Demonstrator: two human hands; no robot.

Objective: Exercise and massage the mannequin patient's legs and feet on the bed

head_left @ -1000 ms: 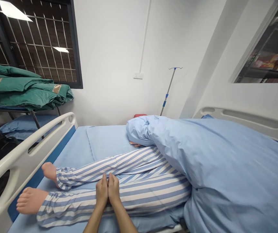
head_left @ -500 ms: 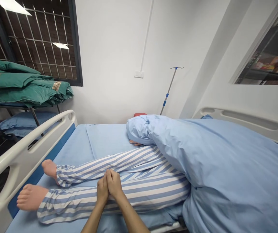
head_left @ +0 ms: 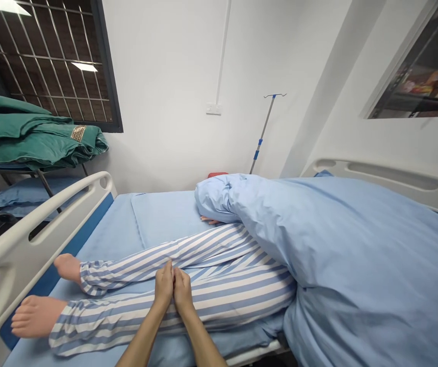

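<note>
Your left hand [head_left: 164,288] and right hand [head_left: 183,294] rest side by side, relaxed and grasping nothing, on the two blue-and-white striped pajama legs [head_left: 219,300] of a mannequin, its two bare feet [head_left: 35,316] to the left. A blue quilt [head_left: 356,244] covers its upper body between two white bed rails [head_left: 23,239]. Farther off stand one IV pole [head_left: 262,132] and a stack of green quilts [head_left: 31,142], whose gold label [head_left: 78,133] is too small to read.
</note>
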